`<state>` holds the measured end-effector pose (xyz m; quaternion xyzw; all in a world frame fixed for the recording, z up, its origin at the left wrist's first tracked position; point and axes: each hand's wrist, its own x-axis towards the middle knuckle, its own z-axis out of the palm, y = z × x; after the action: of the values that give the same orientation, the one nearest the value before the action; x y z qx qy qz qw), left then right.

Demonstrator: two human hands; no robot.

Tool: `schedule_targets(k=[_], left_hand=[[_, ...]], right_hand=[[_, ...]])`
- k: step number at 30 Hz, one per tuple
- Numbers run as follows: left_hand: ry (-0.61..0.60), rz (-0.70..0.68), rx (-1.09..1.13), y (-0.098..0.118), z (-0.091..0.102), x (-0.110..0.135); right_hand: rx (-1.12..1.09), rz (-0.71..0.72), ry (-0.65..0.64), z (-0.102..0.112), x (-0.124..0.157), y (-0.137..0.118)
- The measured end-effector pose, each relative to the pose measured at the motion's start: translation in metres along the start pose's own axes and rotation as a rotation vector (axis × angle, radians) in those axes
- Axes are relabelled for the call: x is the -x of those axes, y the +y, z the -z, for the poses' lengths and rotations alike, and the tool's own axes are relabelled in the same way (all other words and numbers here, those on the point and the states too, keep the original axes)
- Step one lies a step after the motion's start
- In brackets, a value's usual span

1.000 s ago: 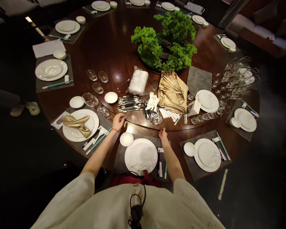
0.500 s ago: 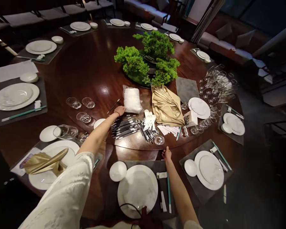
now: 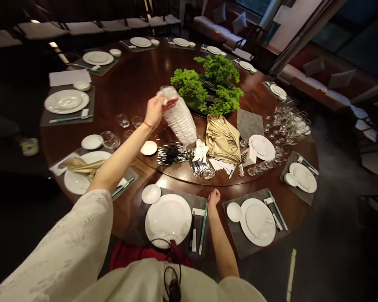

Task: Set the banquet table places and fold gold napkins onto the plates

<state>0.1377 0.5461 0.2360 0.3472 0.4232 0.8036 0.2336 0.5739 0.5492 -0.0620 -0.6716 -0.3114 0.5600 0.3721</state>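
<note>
My left hand [image 3: 155,110] is raised over the round wooden table [image 3: 138,84] and grips the top of a clear plastic bag of white items [image 3: 180,118], which hangs tilted above the bundle of black-and-silver chopsticks [image 3: 171,154]. My right hand [image 3: 213,196] rests with curled fingers on the table edge, beside the turntable rim and just right of the place setting in front of me, a large white plate [image 3: 168,219] on a grey mat. White spoons [image 3: 200,150] and a stack of folded gold napkins [image 3: 223,137] lie just past the bag.
A green plant centrepiece [image 3: 211,84] fills the middle. Glasses [image 3: 286,123] crowd the right side, and a few stand at the left [image 3: 123,121]. Place settings ring the table; the left one holds a gold napkin [image 3: 80,165]. Chairs and sofas stand beyond.
My left hand moved from the turntable edge to the plastic bag, took hold of it and lifted it off the table. My right hand stayed at the table edge.
</note>
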Motion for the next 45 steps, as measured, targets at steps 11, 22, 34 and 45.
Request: schedule_targets(k=[11,22,34,45], left_hand=[[0.019,0.092,-0.592,0.172,0.091,0.34],[-0.402,0.373,-0.737,0.174,0.186,0.472],[-1.015,0.629,-0.536,0.15,0.264,0.477],[-0.69,0.316,-0.84,0.145,0.274,0.446]], right_hand=[[0.214,0.487,-0.944,-0.074,0.244,-0.004],[0.753,1.051,-1.337,-0.134,0.364,0.025],[0.917,1.296,-1.367,-0.118,0.419,0.075],[0.762,1.174,-1.097,-0.124,0.414,0.085]])
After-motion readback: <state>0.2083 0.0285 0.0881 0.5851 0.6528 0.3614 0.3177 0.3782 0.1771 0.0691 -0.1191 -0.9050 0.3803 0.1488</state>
